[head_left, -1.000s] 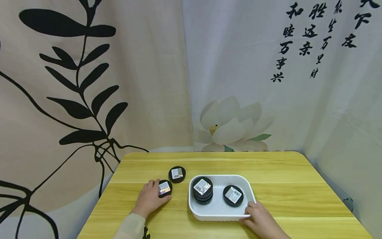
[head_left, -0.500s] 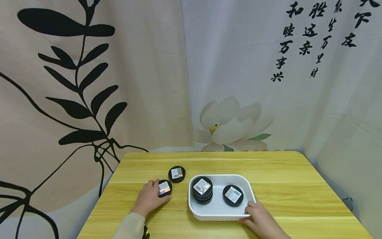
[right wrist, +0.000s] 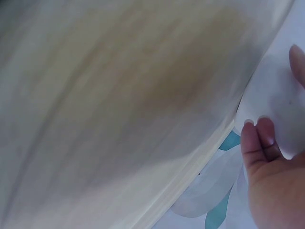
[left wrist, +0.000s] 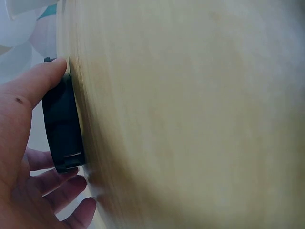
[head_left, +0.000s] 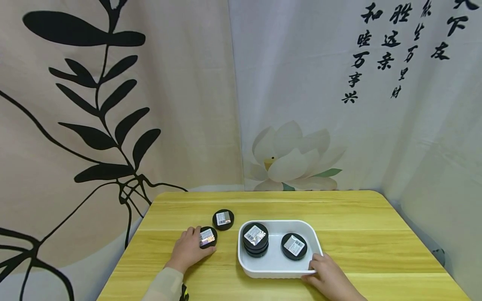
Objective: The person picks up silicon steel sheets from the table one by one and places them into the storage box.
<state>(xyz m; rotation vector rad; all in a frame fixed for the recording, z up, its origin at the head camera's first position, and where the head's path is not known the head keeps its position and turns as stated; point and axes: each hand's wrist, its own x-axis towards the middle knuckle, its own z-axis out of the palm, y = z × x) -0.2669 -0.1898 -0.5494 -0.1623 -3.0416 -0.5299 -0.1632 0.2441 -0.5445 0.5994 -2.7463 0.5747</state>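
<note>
On the left of the table in the head view, my left hand (head_left: 188, 249) grips a flat round black disc (head_left: 209, 236) with a barcode label on top. Its thumb and fingers lie on opposite sides of the disc's edge (left wrist: 62, 124) in the left wrist view. Just behind it lies a second black disc (head_left: 223, 225), labelled too. My right hand (head_left: 328, 276) holds the near right corner of a white tray (head_left: 275, 273). Inside the tray, a stack of black discs (head_left: 256, 250) stands at the left and a single disc (head_left: 294, 251) lies at the right.
The yellow wood-grain table (head_left: 361, 234) has a back edge close to a hanging curtain (head_left: 196, 104) printed with plants and writing. The tray stands near the table's middle, right of the loose discs.
</note>
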